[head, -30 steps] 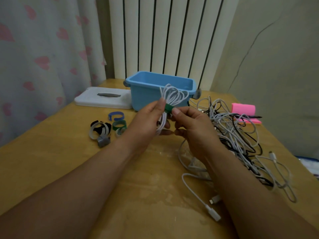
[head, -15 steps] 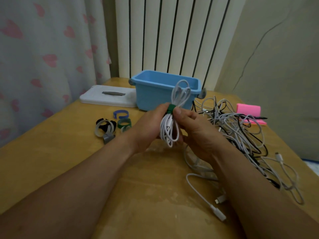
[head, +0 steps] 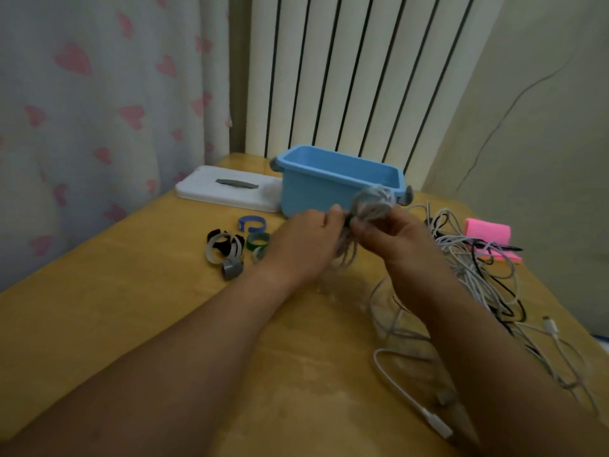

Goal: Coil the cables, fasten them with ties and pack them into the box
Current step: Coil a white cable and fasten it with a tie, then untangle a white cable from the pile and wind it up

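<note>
Cable coil [head: 375, 202] looks light and floppy, we judge; our left hand [head: 306, 239] and right hand [head: 392, 234] pinch it at the green tie [head: 348, 221], its firmest hold.

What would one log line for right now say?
step: tying coil | left hand: grips white cable coil | right hand: grips white cable coil at green tie | blue box: behind hands | loose cables: right of hands
</note>
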A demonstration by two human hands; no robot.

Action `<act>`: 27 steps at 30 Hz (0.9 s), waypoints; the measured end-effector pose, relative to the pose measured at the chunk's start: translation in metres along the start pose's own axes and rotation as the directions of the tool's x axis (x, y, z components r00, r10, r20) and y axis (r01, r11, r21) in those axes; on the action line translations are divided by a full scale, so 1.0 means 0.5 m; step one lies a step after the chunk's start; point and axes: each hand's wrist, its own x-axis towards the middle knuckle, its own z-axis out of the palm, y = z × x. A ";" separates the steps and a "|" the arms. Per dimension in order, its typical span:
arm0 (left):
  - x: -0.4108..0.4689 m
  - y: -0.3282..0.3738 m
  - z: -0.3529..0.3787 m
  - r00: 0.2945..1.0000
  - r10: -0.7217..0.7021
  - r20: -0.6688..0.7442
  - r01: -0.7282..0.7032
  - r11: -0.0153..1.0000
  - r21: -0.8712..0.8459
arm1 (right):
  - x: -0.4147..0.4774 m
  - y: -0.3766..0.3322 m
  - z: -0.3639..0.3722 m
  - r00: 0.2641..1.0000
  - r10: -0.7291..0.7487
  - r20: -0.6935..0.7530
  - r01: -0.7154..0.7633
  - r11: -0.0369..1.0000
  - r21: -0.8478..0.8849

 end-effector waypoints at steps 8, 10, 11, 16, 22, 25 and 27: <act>0.015 -0.027 -0.011 0.822 -0.398 -0.407 0.162 0.849 -0.503 | 0.131 -0.012 0.014 0.993 -0.092 0.073 0.107 0.455 -0.884; 0.013 -0.025 -0.009 0.835 -0.379 -0.398 0.153 0.856 -0.495 | 0.158 0.028 0.036 0.985 -0.112 0.127 0.154 0.280 -0.947; 0.013 -0.026 -0.008 0.840 -0.373 -0.393 0.154 0.859 -0.488 | 0.165 0.042 0.046 0.982 -0.122 0.141 0.164 0.205 -0.965; 0.011 -0.024 0.006 0.876 -0.301 -0.378 0.137 0.905 -0.404 | 0.167 0.082 0.055 0.988 0.102 0.112 0.088 0.219 -0.972; 0.001 -0.010 0.018 0.934 -0.181 -0.306 0.070 0.937 -0.341 | 0.084 -0.029 -0.023 0.996 -0.047 0.082 0.094 0.465 -0.880; -0.007 -0.005 0.024 0.958 -0.142 -0.248 0.058 0.946 -0.320 | 0.004 -0.067 -0.073 0.996 -0.027 0.090 0.092 0.479 -0.873; -0.020 -0.001 0.026 0.972 -0.123 -0.198 0.058 0.950 -0.307 | -0.049 -0.084 -0.100 0.994 0.006 0.109 0.093 0.486 -0.869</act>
